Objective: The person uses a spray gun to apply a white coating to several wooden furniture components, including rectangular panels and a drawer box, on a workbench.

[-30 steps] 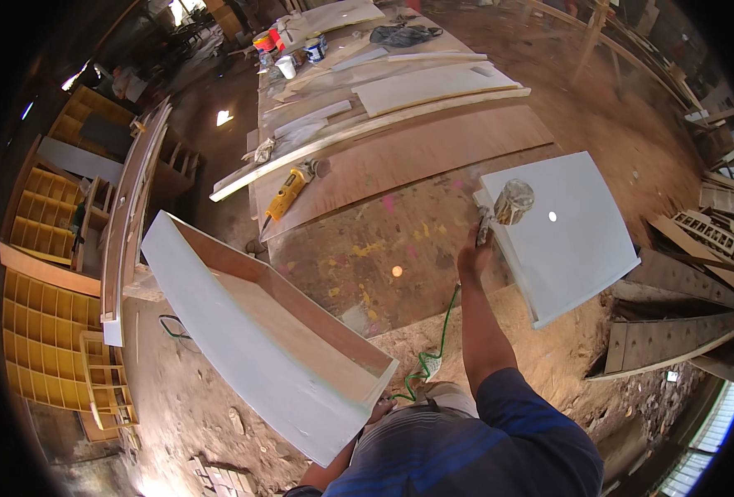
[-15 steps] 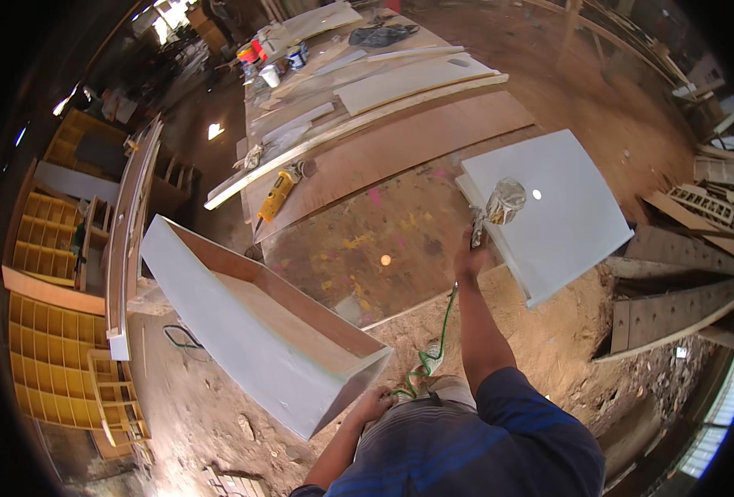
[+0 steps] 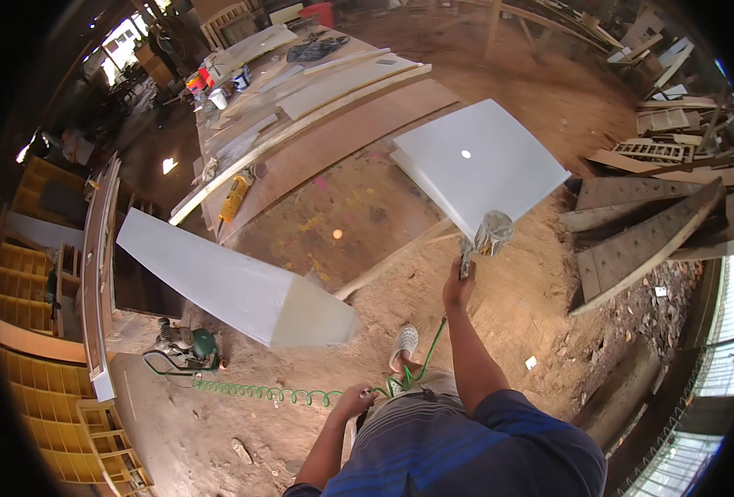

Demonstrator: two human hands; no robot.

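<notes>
My right hand [image 3: 460,286] is closed around the handle of a spray gun [image 3: 493,232], whose cup is smeared and silvery. The gun stands at the near corner of a white-coated wooden panel [image 3: 483,157] lying at the worktable's right end. Down by my waist, my left hand [image 3: 353,401] is closed on a green coiled air hose [image 3: 259,392]. That hose stretches left along the ground and also rises toward my right hand. Left of centre, a white-coated box-like piece [image 3: 234,286] rests against the table's near side, its inside hidden from here.
A paint-stained worktable [image 3: 301,232] carries a yellow power tool [image 3: 234,197], long boards and paint pots [image 3: 218,98]. A small compressor [image 3: 193,341] sits on the dirt floor at left. Yellow shelving frames [image 3: 44,406] line the left; scrap timber [image 3: 649,240] is piled right.
The spray gun has gone from over the panel's left side to its near corner. My view has shifted, bringing the compressor and coiled hose into sight and hiding the box-like piece's inside.
</notes>
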